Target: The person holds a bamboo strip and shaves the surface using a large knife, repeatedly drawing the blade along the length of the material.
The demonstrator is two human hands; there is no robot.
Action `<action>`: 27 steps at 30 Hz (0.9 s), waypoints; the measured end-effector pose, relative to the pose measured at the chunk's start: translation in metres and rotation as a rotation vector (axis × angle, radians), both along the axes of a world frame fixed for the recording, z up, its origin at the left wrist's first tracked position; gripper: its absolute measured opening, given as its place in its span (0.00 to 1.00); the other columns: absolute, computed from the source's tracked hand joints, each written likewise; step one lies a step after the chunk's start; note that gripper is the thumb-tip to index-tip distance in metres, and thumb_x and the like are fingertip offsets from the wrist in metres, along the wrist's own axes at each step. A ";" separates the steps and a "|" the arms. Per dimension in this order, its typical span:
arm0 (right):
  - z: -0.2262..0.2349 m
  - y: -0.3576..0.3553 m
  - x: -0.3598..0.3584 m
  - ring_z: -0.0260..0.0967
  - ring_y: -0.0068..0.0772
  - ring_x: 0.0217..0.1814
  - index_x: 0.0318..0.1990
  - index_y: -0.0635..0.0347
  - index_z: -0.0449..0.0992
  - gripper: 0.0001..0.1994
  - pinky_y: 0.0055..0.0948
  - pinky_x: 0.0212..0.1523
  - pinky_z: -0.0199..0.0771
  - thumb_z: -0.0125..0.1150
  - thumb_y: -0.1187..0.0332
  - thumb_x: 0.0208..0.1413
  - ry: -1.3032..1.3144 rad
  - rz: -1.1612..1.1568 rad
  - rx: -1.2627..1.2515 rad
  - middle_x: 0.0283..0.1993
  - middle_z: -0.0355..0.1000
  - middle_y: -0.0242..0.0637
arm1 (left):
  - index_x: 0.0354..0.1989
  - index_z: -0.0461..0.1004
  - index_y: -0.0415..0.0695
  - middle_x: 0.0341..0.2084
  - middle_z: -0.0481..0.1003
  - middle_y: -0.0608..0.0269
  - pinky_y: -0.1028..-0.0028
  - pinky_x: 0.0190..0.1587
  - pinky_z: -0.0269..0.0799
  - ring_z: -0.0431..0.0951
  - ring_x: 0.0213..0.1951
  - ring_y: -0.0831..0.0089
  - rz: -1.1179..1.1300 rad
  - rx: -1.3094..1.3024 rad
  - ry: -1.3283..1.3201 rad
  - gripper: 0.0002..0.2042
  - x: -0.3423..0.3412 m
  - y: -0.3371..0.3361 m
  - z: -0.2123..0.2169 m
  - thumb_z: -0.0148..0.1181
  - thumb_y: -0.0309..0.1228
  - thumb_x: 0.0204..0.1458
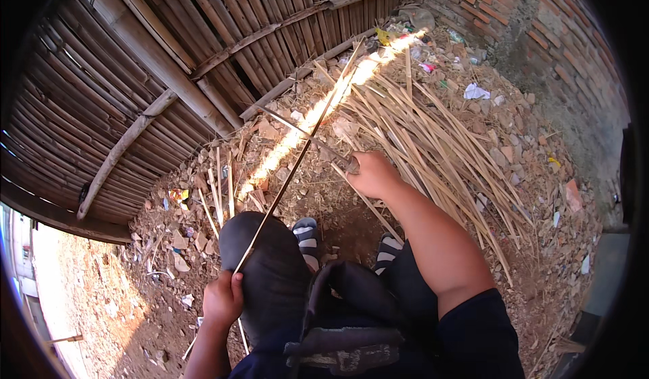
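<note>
At six o'clock we see our own dark clothing and a black bag (345,332) on the lap, cut off by the lower edge. At seven o'clock our left hand (223,299) is curled tight around the near end of a long thin bamboo strip (291,166), which runs up over our left knee (260,244) toward one o'clock; its far end is lost in the glare. Just past the knees, two striped sandals (307,234) poke out, mostly hidden by our legs.

Near the centre, our right hand (372,175) is closed around the handle of a knife (314,139). The blade points toward ten o'clock and crosses the strip, though we cannot make out whether it is touching.

From one to four o'clock lies a heap of split bamboo slivers (433,136) on rubble-strewn ground (541,176). Farther off, a woven bamboo fence (135,75) fills nine to twelve o'clock, and a brick wall (541,28) stands at one o'clock, its top cut off.
</note>
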State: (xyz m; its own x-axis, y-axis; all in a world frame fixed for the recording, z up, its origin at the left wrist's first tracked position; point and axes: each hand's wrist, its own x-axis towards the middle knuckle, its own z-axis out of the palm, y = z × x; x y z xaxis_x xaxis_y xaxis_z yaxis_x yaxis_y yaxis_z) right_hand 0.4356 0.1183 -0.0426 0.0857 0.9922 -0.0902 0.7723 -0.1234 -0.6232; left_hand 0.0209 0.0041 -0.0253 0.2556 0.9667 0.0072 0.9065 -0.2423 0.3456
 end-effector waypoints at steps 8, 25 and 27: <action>0.025 -0.016 -0.023 0.78 0.56 0.39 0.40 0.54 0.77 0.14 0.53 0.40 0.76 0.69 0.61 0.48 -0.218 0.299 0.104 0.31 0.77 0.47 | 0.27 0.68 0.40 0.17 0.72 0.42 0.49 0.27 0.69 0.76 0.23 0.39 -0.011 -0.101 -0.082 0.18 -0.005 0.005 0.012 0.52 0.39 0.67; 0.024 -0.013 -0.009 0.79 0.51 0.38 0.42 0.51 0.78 0.14 0.51 0.40 0.77 0.69 0.59 0.48 -0.244 0.294 0.111 0.31 0.79 0.44 | 0.31 0.72 0.39 0.15 0.74 0.52 0.57 0.25 0.71 0.77 0.20 0.49 0.140 -0.090 -0.050 0.16 -0.005 -0.013 0.022 0.67 0.40 0.57; 0.019 -0.012 -0.006 0.79 0.51 0.38 0.41 0.52 0.78 0.14 0.50 0.40 0.77 0.69 0.59 0.48 -0.244 0.289 0.149 0.31 0.79 0.44 | 0.32 0.72 0.39 0.16 0.75 0.50 0.56 0.26 0.72 0.78 0.21 0.48 0.158 -0.100 -0.083 0.16 -0.003 -0.015 0.021 0.66 0.40 0.58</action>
State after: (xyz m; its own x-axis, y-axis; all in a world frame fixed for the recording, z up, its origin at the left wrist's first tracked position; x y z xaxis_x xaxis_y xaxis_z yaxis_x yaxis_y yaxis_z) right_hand 0.4293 0.1066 -0.0233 -0.1980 0.9792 0.0445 0.8895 0.1985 -0.4116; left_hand 0.0183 -0.0106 -0.0040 0.1033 0.9917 -0.0763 0.8978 -0.0600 0.4363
